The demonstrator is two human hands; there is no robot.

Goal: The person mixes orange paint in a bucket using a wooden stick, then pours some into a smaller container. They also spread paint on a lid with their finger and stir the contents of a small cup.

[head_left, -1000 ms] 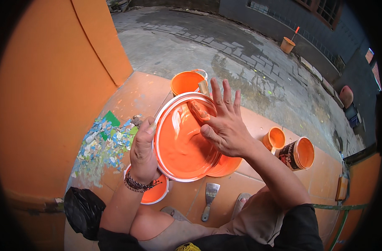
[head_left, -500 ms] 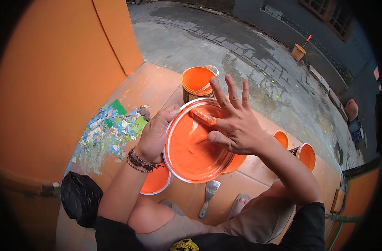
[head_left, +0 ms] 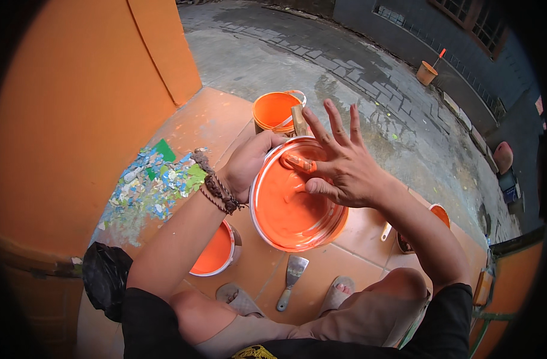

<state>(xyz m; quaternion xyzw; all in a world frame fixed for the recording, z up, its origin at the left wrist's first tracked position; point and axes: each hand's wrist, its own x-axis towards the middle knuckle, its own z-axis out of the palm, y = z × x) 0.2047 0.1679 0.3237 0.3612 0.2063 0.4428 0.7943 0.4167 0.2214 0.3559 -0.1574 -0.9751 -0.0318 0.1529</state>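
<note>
My left hand (head_left: 254, 163) grips the far-left edge of a round, white-rimmed paint lid (head_left: 279, 224), tilted and coated inside with wet orange paint. Some of its fingers are hidden behind the rim. Over the lid, my right hand (head_left: 345, 170) has its fingers spread, and its paint-covered index finger touches the inner surface near the far rim. Just beyond the lid stands an orange paint bucket (head_left: 276, 109) with a white handle. A flat wooden piece (head_left: 298, 121) shows beside it, partly hidden. Below my left forearm is another white-rimmed container of orange paint (head_left: 216, 251).
A scraper (head_left: 292, 281) lies on the tiles between my sandalled feet. Colourful paint chips (head_left: 160, 179) are heaped by the orange wall (head_left: 88, 119). A black plastic bag (head_left: 106, 278) sits at left. Another bucket (head_left: 440, 213) is partly behind my right forearm; a distant one (head_left: 427, 73) stands across the pavement.
The lid has shifted right and slightly nearer, with my left hand moving right along with it. My right index finger has stayed on its painted surface. The wooden piece has come into sight.
</note>
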